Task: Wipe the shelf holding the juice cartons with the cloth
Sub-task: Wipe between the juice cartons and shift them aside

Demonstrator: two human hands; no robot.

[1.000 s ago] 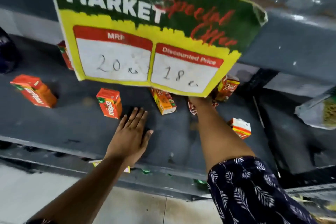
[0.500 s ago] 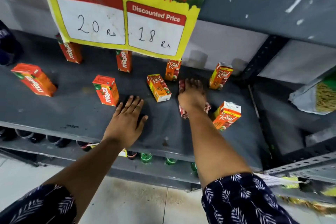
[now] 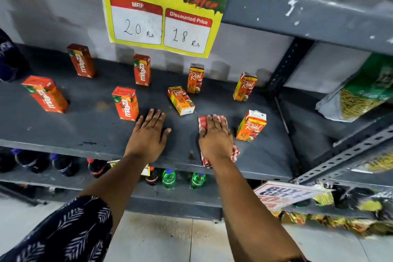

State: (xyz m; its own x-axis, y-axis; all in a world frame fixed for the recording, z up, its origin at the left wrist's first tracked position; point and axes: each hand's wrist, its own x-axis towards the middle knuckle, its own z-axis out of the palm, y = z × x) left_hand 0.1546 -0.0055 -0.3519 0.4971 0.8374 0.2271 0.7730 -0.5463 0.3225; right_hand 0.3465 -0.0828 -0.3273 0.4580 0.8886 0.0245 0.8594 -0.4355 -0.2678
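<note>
Right hand (image 3: 214, 137) was down flat on the cloth (image 3: 234, 153), fingers (image 3: 210, 122) stretched forward and close together, palm pressing the red-and-white checked fabric onto the shelf (image 3: 85, 132) rather than gripping it. The cloth peeked out ahead of the fingertips and trailed back past the wrist to the shelf's front edge. Left hand (image 3: 148, 134) lay bare on the grey shelf beside it, fingers slightly spread, thumb out toward the right hand, holding nothing. Just right of the cloth stood a Real carton (image 3: 251, 125), close but not touching as far as could be seen. Ahead of the gap between the hands, another Real carton (image 3: 180, 100) leaned over at an angle. A Maaza carton (image 3: 125, 103) stood just beside the left fingertips. Farther back, two more Real cartons (image 3: 195, 78) and (image 3: 244, 87) stood near the rear wall, with two Maaza cartons (image 3: 142, 70) and (image 3: 81, 60) to their left, and one more Maaza (image 3: 45, 94) tilted at the far left. A price sign (image 3: 161, 10) hung above, reading 20 Rs and 18 Rs. Bottles (image 3: 169, 177) showed on the lower shelf.
</note>
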